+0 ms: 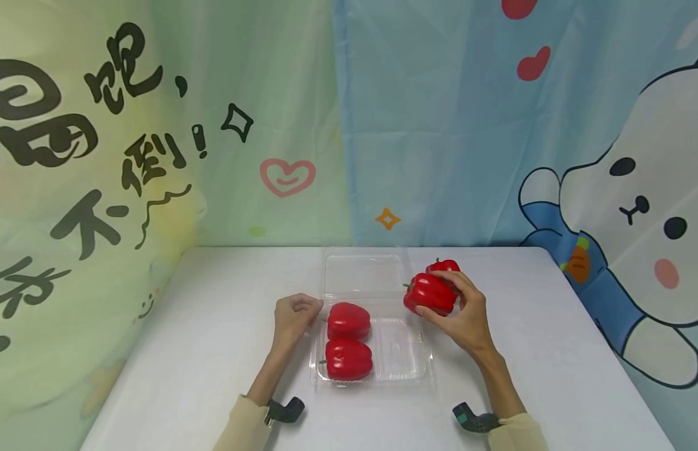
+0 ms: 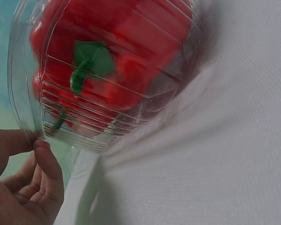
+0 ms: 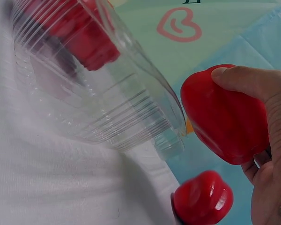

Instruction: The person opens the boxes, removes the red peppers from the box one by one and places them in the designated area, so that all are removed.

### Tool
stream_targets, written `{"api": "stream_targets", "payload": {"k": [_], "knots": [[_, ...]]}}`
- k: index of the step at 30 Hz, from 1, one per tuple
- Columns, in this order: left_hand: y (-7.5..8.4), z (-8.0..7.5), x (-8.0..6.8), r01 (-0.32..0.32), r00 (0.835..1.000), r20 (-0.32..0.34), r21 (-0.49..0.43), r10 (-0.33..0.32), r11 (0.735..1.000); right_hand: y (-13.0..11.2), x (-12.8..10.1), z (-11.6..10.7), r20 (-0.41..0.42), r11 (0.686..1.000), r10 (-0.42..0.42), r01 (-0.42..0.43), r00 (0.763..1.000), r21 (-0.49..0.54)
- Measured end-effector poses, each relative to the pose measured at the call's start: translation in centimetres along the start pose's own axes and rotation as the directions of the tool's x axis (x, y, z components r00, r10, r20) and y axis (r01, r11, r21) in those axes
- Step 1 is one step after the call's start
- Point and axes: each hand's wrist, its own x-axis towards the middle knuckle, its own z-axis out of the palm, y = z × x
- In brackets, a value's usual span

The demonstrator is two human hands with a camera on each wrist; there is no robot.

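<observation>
The right hand (image 1: 464,313) is curled around a red pepper (image 1: 430,294) and holds it up, just past the far right corner of the clear box (image 1: 408,369). The left hand (image 1: 292,316) has its fingers curled, and its fingertips pinch the left rim of the clear box near the far corner. It looks like it keeps the box from sliding.

Now from big to small. The white tabletop (image 1: 213,351) carries it all. Behind it hang a green curtain (image 1: 157,125) with black writing and a blue curtain (image 1: 439,125) with a bunny.

The clear box sits in the middle of the tabletop, near the person. Its lid (image 1: 363,275) lies open flat on the far side. Two peppers are already in the left half of the box: a far pepper (image 1: 349,321) and a near pepper (image 1: 348,359), touching each other. The right half of the box is bare.

One more small pepper (image 1: 443,266) rests on the tabletop, just behind the held one.

I think this is the filling step. The next move would call for bringing the held pepper in and down over the bare right half. The box wall on that side could bump it, so the pepper should go over the rim first. The two packed peppers sit close, so there is not much spare room.
</observation>
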Motion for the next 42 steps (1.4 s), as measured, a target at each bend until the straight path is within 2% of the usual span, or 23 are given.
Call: {"api": "stream_targets", "payload": {"k": [14,24,42], "knots": [[0.02,-0.06,-0.02,-0.001,1.000,-0.001,-0.016,0.001,1.000,0.52,0.04,-0.22,-0.024,1.000,0.000,-0.001,1.000,-0.017],[0.02,-0.01,0.25,-0.007,1.000,-0.002,-0.018,0.007,1.000,0.39,0.49,-0.58,-0.058,0.999,-0.033,0.032,0.998,-0.009],[0.01,0.03,-0.03,-0.003,1.000,-0.006,-0.001,0.003,1.000,0.92,0.35,-0.97,-0.105,0.998,0.000,-0.006,0.995,-0.057]]}}
